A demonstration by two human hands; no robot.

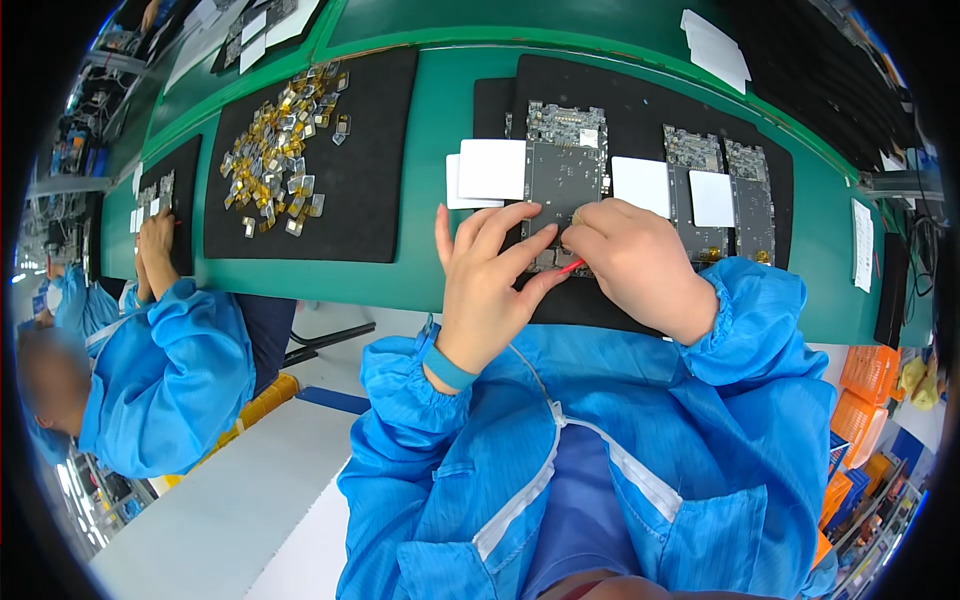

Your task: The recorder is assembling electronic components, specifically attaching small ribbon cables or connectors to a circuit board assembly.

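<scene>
Three grey circuit boards on one black mat (640, 100): the near circuit board (563, 170) under both hands, long axis running away from the body, two more boards (722, 195) to its right, four white cards (492, 168) among them. Left hand (490, 285) resting fingertips on the board's near edge, right hand (625, 262) clenched around a thin red tool (572, 266) at that edge. Green workbench (440, 130), second mat heaped with small gold parts (280, 150), co-worker in blue coat (170, 370) at left.

Long green workbench (440, 130) with black mats (370, 200); pale floor (230, 510) below; orange crates (868, 400) at right; even lighting.
</scene>
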